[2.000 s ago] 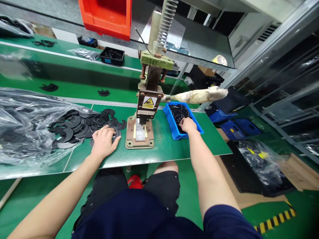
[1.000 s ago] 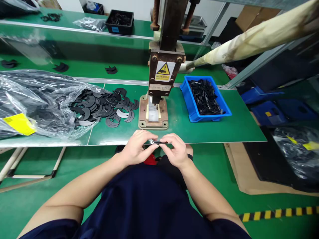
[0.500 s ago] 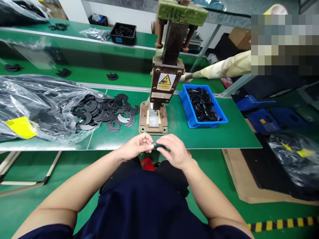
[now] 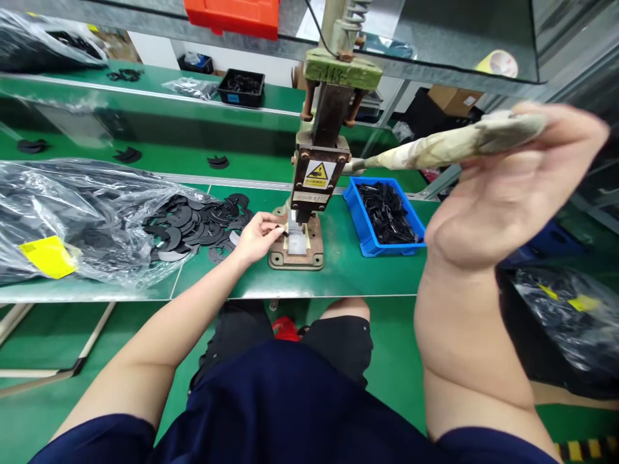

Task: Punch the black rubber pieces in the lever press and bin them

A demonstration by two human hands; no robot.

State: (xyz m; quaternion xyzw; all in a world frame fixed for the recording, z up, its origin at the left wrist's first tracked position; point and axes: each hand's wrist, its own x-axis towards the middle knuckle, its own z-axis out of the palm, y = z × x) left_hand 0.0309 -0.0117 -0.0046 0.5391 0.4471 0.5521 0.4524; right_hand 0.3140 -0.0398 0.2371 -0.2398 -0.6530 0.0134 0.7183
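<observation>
A hand-lever press [image 4: 316, 171] stands on the green bench, its ram above a small pale plate on the base [image 4: 309, 259]. My left hand [image 4: 258, 237] is at the left side of that plate, fingers pinched on a small black part [image 4: 282, 230] that is mostly hidden. My right hand [image 4: 520, 187] is raised at the right with its fingers around the end of the press's cloth-wrapped lever [image 4: 430, 147]. A heap of black crescent-shaped pieces [image 4: 193, 222] lies left of the press, spilling from a clear plastic bag [image 4: 87, 212].
Right of the press stands a blue bin [image 4: 382, 248] full of small black parts. Behind it runs a green belt [image 4: 169, 151] with a few crescent pieces. A shelf above holds an orange-red bin [image 4: 232, 16] and a tape roll [image 4: 500, 63].
My hands were together at the bench's front edge with a small part. Now my left hand has moved forward to the press base, and my right hand has gone up to the lever.
</observation>
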